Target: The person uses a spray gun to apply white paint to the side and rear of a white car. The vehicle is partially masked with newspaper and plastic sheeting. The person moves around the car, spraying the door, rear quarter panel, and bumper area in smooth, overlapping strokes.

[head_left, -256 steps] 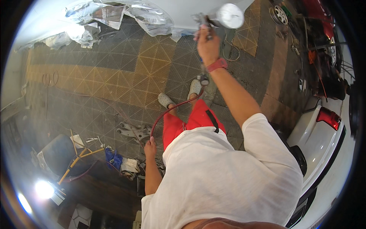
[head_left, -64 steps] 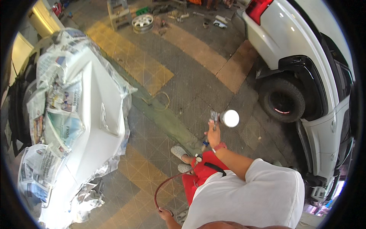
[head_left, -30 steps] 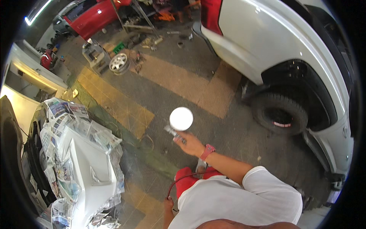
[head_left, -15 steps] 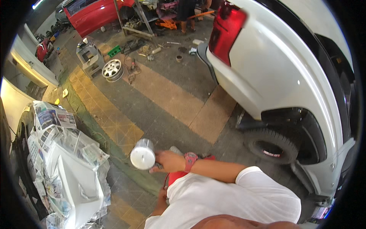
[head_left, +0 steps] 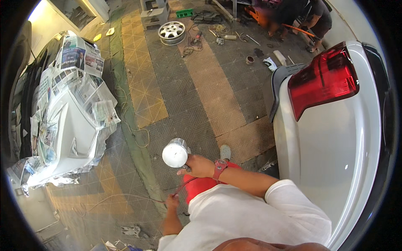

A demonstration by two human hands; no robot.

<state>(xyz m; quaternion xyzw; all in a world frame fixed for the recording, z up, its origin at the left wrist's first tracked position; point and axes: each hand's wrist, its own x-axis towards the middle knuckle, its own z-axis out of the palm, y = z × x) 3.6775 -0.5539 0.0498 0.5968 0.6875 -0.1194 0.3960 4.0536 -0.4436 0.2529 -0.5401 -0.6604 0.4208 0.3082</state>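
Note:
My right hand [head_left: 200, 166], with a red watch on its wrist, is closed around the handle of a paint spray gun. The spray gun's silver metal cup [head_left: 175, 155] stands up with its round lid toward me. Lower and to the left, my left hand [head_left: 172, 201] is closed on a thin reddish air hose [head_left: 184, 185]. That hose runs up toward the gun and also trails off across the floor to the left. At the left lies a white-grey car body panel [head_left: 69, 131], with newspaper masking [head_left: 86, 56] around it.
A white car body [head_left: 335, 142] with a red tail light [head_left: 324, 79] rises close on my right. Further off are a wheel rim [head_left: 172, 32], a grey plastic stool [head_left: 154, 14], a green crate [head_left: 184, 13] and scattered tools. Two people bend at the far right. Loose cord [head_left: 125, 106] lies along the floor.
My view has turned to the left and down, so the car and wheel rim sit further right. The masked panel shows more fully. Both hands keep their hold on the spray gun and hose.

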